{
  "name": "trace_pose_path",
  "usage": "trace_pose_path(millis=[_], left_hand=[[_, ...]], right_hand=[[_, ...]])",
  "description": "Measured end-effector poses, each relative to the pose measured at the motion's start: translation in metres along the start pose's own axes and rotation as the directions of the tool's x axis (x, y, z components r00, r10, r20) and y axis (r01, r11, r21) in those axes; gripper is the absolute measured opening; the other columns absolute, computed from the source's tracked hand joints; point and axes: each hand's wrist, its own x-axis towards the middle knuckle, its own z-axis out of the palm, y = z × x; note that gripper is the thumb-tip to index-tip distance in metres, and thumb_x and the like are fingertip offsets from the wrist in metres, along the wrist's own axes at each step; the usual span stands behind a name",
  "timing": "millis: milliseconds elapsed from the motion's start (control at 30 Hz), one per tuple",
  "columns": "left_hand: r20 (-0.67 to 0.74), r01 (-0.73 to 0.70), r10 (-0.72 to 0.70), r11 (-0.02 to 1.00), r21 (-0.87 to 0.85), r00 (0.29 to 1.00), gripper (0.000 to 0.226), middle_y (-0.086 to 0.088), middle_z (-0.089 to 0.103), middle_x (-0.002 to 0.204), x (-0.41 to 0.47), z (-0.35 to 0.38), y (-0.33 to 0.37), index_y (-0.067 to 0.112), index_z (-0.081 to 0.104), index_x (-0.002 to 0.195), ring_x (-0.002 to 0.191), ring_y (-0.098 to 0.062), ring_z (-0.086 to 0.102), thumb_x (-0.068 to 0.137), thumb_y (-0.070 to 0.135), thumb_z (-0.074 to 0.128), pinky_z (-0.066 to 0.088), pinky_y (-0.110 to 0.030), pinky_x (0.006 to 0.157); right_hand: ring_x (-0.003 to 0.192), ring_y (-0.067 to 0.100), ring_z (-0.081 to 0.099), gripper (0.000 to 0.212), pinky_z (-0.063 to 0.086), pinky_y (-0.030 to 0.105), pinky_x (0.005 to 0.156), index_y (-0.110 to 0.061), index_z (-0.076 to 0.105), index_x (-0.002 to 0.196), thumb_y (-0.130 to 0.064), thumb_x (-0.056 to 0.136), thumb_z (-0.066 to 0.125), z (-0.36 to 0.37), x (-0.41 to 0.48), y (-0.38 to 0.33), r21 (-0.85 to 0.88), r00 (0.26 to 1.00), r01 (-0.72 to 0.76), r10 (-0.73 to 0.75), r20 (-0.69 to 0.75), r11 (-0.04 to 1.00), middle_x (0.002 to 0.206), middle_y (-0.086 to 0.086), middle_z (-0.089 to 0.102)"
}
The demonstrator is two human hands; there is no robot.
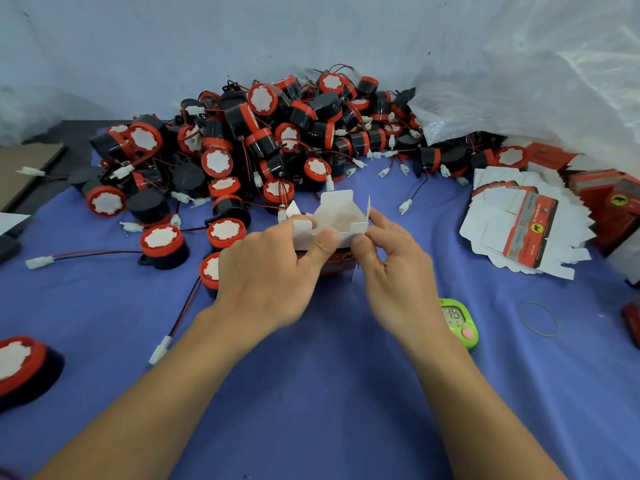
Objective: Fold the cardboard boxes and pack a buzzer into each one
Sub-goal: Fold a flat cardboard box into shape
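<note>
Both the left hand [273, 271] and the right hand [398, 268] pinched the half-folded red-and-white cardboard box [334, 220]; uneven thumb pressure risked creasing its open flaps; the black-and-red round buzzers [263, 133] crowded just behind.

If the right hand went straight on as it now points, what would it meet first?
The half-folded cardboard box, which its fingers pinch; behind that probably the buzzer pile, though depth is unclear.

**Worktop layout, placed from the fingers**

- Cardboard box [337, 211]: pinched between the fingers [325, 242] of the left hand [273, 278] and right hand [398, 271], above the table [311, 393].
- Buzzer pile [277, 133]: behind the fingers.
- Single buzzer [162, 245]: left of them.
- Flat box stack [526, 226]: to their right.
- Plastic bag [519, 81]: behind that stack.
- Timer [459, 322]: nearer than the fingers, beside the right wrist.
- Rubber band [538, 318]: right of the timer.
</note>
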Motion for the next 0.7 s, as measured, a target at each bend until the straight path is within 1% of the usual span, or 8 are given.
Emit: trace_pose_path(millis=[100,200,233,300,400,467,600,700], left_hand=[[-0.005,-0.018,0.018,0.993,-0.117,1.0,0.07,0.008,0.062,0.066,0.007,-0.005,-0.005,0.033,0.07,0.09,0.073,-0.022,0.059,0.091,0.081,0.019,0.039,-0.034,0.055],[0.167,0.165,-0.089,0.833,-0.528,0.982,0.048,0.004,0.076,0.078,0.018,-0.007,-0.016,0.027,0.076,0.11,0.067,-0.021,0.073,0.1,0.064,0.046,0.058,-0.043,0.067],[0.19,0.183,-0.091,0.813,-0.552,0.978,0.035,0.008,0.077,0.079,0.02,-0.008,-0.019,0.032,0.071,0.124,0.067,-0.016,0.074,0.102,0.053,0.054,0.058,-0.041,0.069],[0.192,0.163,-0.067,0.825,-0.542,0.979,0.041,0.016,0.078,0.084,0.022,-0.005,-0.024,0.039,0.058,0.141,0.08,-0.006,0.072,0.101,0.043,0.062,0.059,-0.039,0.08],[0.267,0.218,-0.049,0.724,-0.654,0.963,0.04,0.027,0.072,0.113,0.023,-0.004,-0.02,0.042,0.064,0.135,0.112,0.004,0.064,0.096,0.047,0.058,0.052,-0.041,0.105],[0.361,0.286,-0.013,0.635,-0.717,0.932,0.042,0.018,0.07,0.126,0.02,-0.004,-0.012,0.038,0.069,0.128,0.123,-0.002,0.062,0.09,0.046,0.052,0.046,-0.043,0.113],[0.37,0.361,-0.089,0.514,-0.778,0.925,0.04,-0.005,0.075,0.111,0.012,0.004,0.0,0.019,0.072,0.111,0.109,-0.025,0.069,0.088,0.042,0.049,0.053,-0.051,0.102],[0.271,0.349,-0.222,0.517,-0.782,0.937,0.028,0.009,0.069,0.081,0.013,0.005,0.004,0.023,0.07,0.088,0.074,-0.005,0.062,0.08,0.041,0.05,0.049,-0.039,0.073]], right_hand=[[0.126,-0.001,0.053,0.027,0.042,0.021,0.098,-0.042,0.072,0.099,-0.05,0.099,0.046,0.001,-0.001,-0.004,0.004,0.999,-0.026,0.026,-0.044,1.0,0.133,-0.021,0.063],[0.08,0.005,0.052,0.035,0.041,0.021,0.07,-0.033,0.067,0.082,-0.052,0.101,0.045,-0.002,0.0,-0.004,0.051,0.996,-0.044,0.047,-0.072,0.998,0.084,-0.018,0.062],[0.076,0.011,0.053,0.035,0.042,0.025,0.066,-0.027,0.069,0.084,-0.048,0.102,0.047,-0.003,0.001,-0.003,0.059,0.995,-0.041,0.046,-0.086,0.997,0.08,-0.012,0.062],[0.079,0.018,0.059,0.032,0.045,0.029,0.069,-0.018,0.072,0.087,-0.04,0.103,0.055,-0.005,0.003,-0.001,0.072,0.992,-0.048,0.056,-0.11,0.996,0.087,-0.009,0.068],[0.076,0.012,0.06,0.03,0.045,0.02,0.068,-0.036,0.068,0.069,-0.041,0.098,0.062,-0.004,0.002,-0.006,0.071,0.989,-0.061,0.07,-0.133,0.996,0.091,-0.018,0.07],[0.074,0.006,0.059,0.033,0.042,0.013,0.065,-0.046,0.061,0.061,-0.044,0.094,0.062,-0.002,0.002,-0.011,0.052,0.987,-0.064,0.071,-0.145,0.997,0.089,-0.024,0.069],[0.076,-0.01,0.065,0.02,0.044,0.009,0.067,-0.045,0.071,0.075,-0.044,0.094,0.066,0.004,-0.001,-0.012,0.111,0.978,-0.127,0.143,-0.152,0.986,0.095,-0.034,0.071],[0.063,-0.009,0.056,0.018,0.04,0.009,0.058,-0.045,0.069,0.076,-0.049,0.093,0.061,0.011,-0.005,-0.016,0.116,0.982,-0.126,0.141,-0.128,0.985,0.068,-0.036,0.064]])
